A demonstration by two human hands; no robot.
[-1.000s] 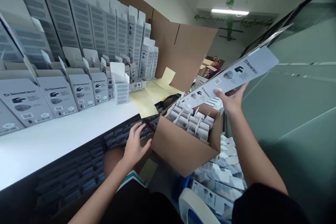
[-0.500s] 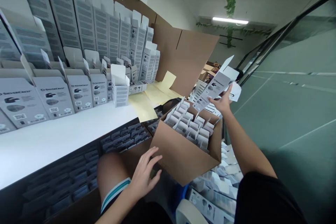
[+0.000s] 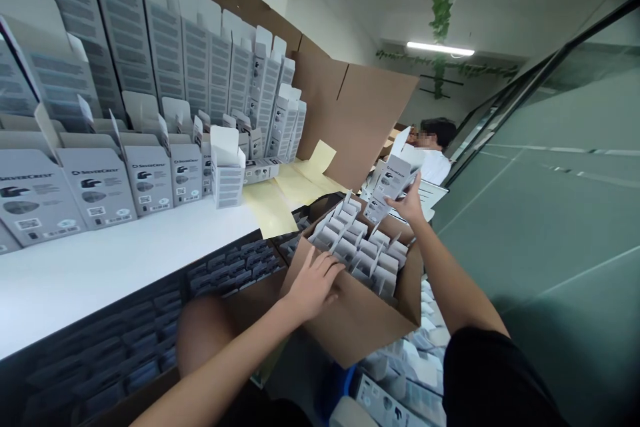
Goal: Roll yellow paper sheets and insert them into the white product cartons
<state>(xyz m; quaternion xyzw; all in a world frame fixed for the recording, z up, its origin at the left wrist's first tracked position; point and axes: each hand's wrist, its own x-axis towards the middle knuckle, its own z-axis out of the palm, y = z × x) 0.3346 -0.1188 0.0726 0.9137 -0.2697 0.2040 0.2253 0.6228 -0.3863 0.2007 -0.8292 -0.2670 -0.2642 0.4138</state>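
Note:
In my right hand (image 3: 411, 203) is a grey printed product box (image 3: 391, 179) with its white top flaps standing up. It is tilted above the far side of a brown cardboard carton (image 3: 360, 327); whether a second box is held with it I cannot tell. Rows of similar boxes (image 3: 367, 250) fill the carton, their flaps raised. My left hand (image 3: 314, 283) lies over the carton's near rim, its fingers stretched toward the boxes inside and nothing visible in its grip.
On the left, a white table (image 3: 165, 247) bears rows of open-topped grey boxes (image 3: 103, 187). Yellow sheets (image 3: 280, 203) lie at its end. More boxes (image 3: 390, 403) are piled low on the right, beside a glass wall (image 3: 550, 200). A person (image 3: 435, 163) is farther back.
My left hand has moved up and right, from below the carton onto its near rim. My right hand has brought the box down and slightly left. A person has come into view behind.

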